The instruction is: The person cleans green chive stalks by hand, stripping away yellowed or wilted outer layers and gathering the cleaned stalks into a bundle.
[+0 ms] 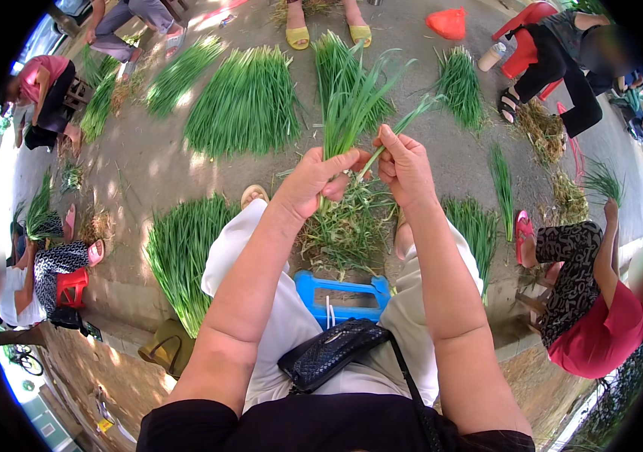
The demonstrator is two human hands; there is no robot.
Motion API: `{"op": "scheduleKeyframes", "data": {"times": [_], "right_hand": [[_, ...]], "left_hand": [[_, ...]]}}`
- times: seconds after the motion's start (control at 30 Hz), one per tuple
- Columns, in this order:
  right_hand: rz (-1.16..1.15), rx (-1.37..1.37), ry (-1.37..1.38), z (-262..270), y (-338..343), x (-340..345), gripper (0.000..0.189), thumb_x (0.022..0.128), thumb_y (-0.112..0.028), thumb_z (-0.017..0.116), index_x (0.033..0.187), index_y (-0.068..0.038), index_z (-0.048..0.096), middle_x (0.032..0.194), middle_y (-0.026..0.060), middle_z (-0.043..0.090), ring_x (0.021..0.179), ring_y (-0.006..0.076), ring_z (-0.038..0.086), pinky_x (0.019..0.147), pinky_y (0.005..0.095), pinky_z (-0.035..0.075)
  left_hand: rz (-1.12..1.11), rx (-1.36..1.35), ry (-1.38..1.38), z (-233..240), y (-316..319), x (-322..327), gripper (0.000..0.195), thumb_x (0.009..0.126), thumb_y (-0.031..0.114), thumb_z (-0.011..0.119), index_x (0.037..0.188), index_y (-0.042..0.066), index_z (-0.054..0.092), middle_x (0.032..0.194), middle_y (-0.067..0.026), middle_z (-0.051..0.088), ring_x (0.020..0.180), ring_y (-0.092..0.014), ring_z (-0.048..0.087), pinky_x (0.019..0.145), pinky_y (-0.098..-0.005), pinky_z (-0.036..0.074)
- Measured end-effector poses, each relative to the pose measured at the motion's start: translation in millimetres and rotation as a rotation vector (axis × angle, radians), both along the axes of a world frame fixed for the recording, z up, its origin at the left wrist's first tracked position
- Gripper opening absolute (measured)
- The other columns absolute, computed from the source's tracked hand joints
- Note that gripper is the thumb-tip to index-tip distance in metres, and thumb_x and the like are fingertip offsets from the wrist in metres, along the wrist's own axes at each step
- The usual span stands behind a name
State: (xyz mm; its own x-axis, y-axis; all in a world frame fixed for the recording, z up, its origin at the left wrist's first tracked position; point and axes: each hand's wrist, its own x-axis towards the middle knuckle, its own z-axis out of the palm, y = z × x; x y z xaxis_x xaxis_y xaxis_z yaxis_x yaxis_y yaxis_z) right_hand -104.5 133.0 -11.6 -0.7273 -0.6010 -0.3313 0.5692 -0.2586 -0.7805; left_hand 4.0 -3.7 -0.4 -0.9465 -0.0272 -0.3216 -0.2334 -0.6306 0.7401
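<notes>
My left hand point(321, 175) is closed round the stems of a bunch of long green leafy stalks point(349, 113), whose leaf tips point away from me. Close to its right, my right hand point(405, 161) pinches a thin green stalk point(411, 116) between thumb and fingers; its pale lower end lies near the fingers of my left hand. Below both hands, between my feet, is a heap of loose green and yellowed trimmings point(349, 231). Beyond the held bunch, more green stalks point(330, 62) lie on the pavement.
Piles of green stalks lie at the front left point(242, 101), near left point(185, 248), front right point(460, 90) and near right point(471, 226). A blue plastic stool point(310, 294) is under me, a black bag point(335, 353) on my lap. Several people sit around; a red plastic bag point(447, 24) lies ahead.
</notes>
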Motion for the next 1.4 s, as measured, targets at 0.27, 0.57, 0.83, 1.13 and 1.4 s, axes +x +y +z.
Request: {"op": "scheduleKeyframes", "data": {"times": [0.27,0.57,0.83,1.13,1.4], "right_hand": [[-0.042,0.084,0.018,2.5,2.8,-4.8,0.025,0.080,-0.024,0.069,0.074,-0.003,0.059,0.057,-0.0026,0.047,0.039,0.0037,0.033,0.036,0.0202,0.023],[0.110,0.000,0.040,3.5,4.5,-5.4,0.014,0.083,-0.017,0.065,0.082,-0.004,0.060,0.063,-0.0021,0.051,0.051,0.0053,0.045,0.045,0.0197,0.035],[0.038,0.067,0.129,-1.9,6.0,-8.7,0.012,0.084,-0.016,0.063,0.085,-0.004,0.061,0.076,0.0022,0.062,0.059,0.0071,0.056,0.049,0.0189,0.043],[0.019,0.062,0.162,0.7,10.9,-15.7,0.012,0.085,-0.017,0.062,0.083,-0.005,0.061,0.073,0.0014,0.061,0.057,0.0060,0.055,0.049,0.0188,0.043],[0.026,0.120,0.191,1.0,8.5,-14.9,0.016,0.081,-0.018,0.067,0.074,-0.006,0.058,0.061,-0.0005,0.055,0.051,0.0063,0.049,0.046,0.0198,0.037]], "left_hand": [[0.043,-0.337,-0.042,-3.5,1.5,-2.6,0.021,0.075,0.022,0.071,0.083,0.004,0.064,0.066,-0.0022,0.061,0.045,-0.002,0.039,0.038,-0.0178,0.027],[0.098,-0.350,-0.059,-7.4,3.2,-4.3,0.015,0.079,0.018,0.068,0.083,0.006,0.059,0.065,0.0007,0.056,0.045,-0.002,0.036,0.040,-0.0190,0.026],[0.132,-0.329,-0.056,-10.0,1.9,-3.6,0.015,0.084,0.020,0.064,0.079,0.008,0.055,0.060,0.0055,0.046,0.043,-0.002,0.033,0.040,-0.0194,0.025],[0.116,-0.255,-0.073,-6.3,-9.2,0.5,0.012,0.083,0.016,0.063,0.078,0.008,0.056,0.058,0.0053,0.048,0.041,-0.002,0.034,0.038,-0.0201,0.025],[0.103,-0.389,-0.071,-1.8,0.0,-1.8,0.023,0.074,0.027,0.074,0.080,0.009,0.061,0.057,0.0060,0.048,0.046,-0.003,0.041,0.039,-0.0190,0.029]]}}
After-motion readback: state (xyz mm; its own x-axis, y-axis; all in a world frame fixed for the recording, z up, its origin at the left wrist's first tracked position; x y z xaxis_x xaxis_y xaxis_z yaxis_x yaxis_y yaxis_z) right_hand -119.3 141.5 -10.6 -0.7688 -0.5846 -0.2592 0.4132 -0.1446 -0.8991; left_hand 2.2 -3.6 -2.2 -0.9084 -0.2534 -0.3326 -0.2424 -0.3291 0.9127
